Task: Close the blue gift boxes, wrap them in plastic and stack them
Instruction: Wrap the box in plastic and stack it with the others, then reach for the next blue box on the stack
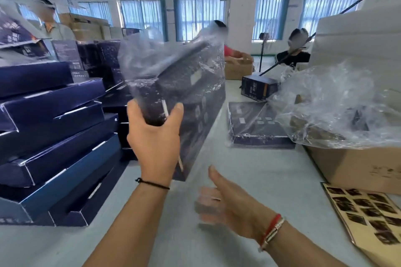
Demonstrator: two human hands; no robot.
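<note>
Left hand (155, 134) clasped round the near lower corner of a blue gift box (186, 93) in a loose plastic bag (138, 54), box rising tilted above that grasp off the table (249, 169), right hand (225, 204) below-right of it, blurred, fingers extended, grasping nothing, open blue boxes (54, 128) stacked left of the grasp.

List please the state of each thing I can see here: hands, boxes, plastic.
Left hand: grips the held box at its bottom corner.
Right hand: open, blurred, holds nothing.
Held box: closed, upright, inside a plastic bag.
Flat box: wrapped, lying on the table.
Stack: unwrapped boxes, piled unevenly.
Loose plastic: crumpled, over the carton.
</note>
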